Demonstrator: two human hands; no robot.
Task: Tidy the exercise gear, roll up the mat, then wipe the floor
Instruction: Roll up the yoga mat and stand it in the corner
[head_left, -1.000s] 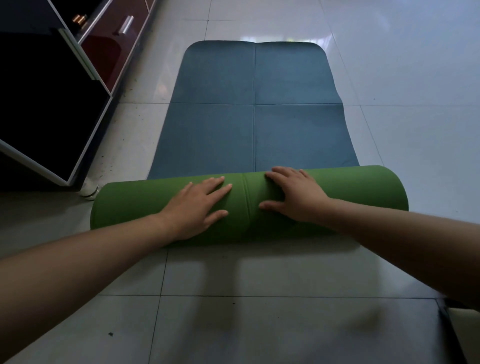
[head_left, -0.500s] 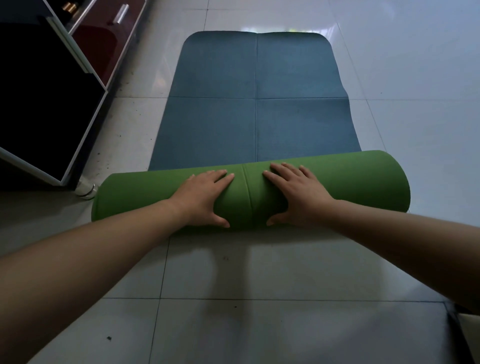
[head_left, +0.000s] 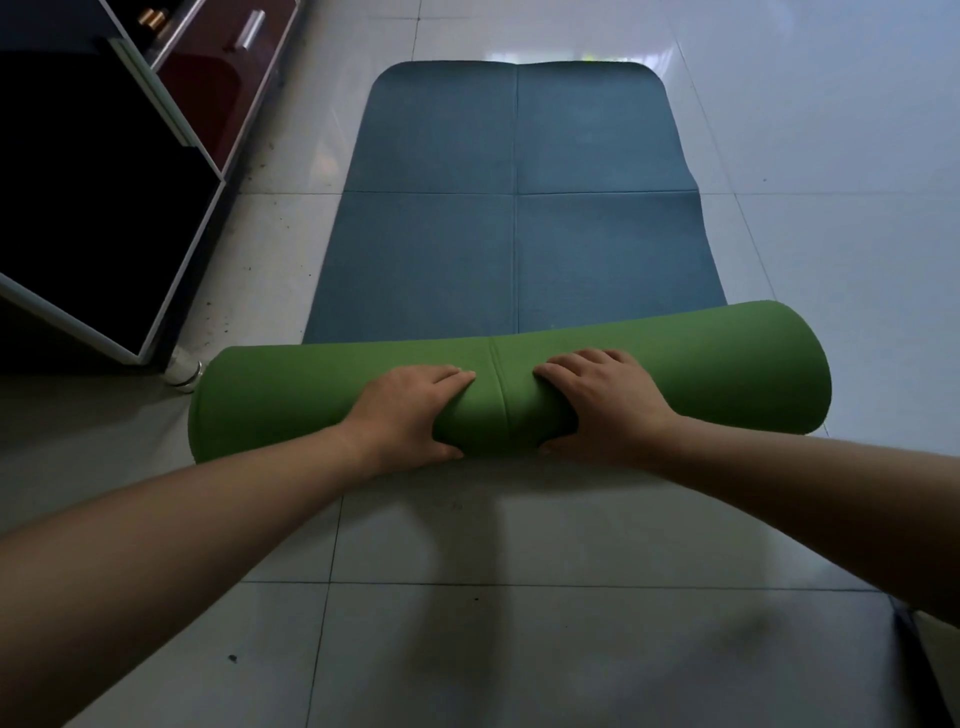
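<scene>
One mat (head_left: 514, 234) lies on the tiled floor (head_left: 519, 649), running from the middle of the frame up to the top centre. Its near end is wound into one thick green roll (head_left: 717, 374) that spans the middle of the frame from left to right, its right end a little higher in the frame than its left. Beyond the roll, the flat stretch shows a blue-grey face. One lengthwise crease and one crosswise crease divide it into four panels, and its two far corners are rounded. A single seam line runs over the roll at its centre, in line with the lengthwise crease, and the roll is squeezed narrower there.

Two hands are on the roll, one on each side of that seam and apart from each other. The left hand (head_left: 410, 410) and the right hand (head_left: 608, 405) are each clamped on it, with the fingers laid over the top and the thumb tucked under the near side. Both forearms are bare and reach in from the lower corners.

One dark cabinet (head_left: 78, 182) stands at the upper left of the frame, with one silver bar handle (head_left: 251, 30) on a reddish drawer front. One white round foot (head_left: 182, 371) shows at the cabinet's near corner, just beside the left end of the roll. Dark specks dot the pale tiles.
</scene>
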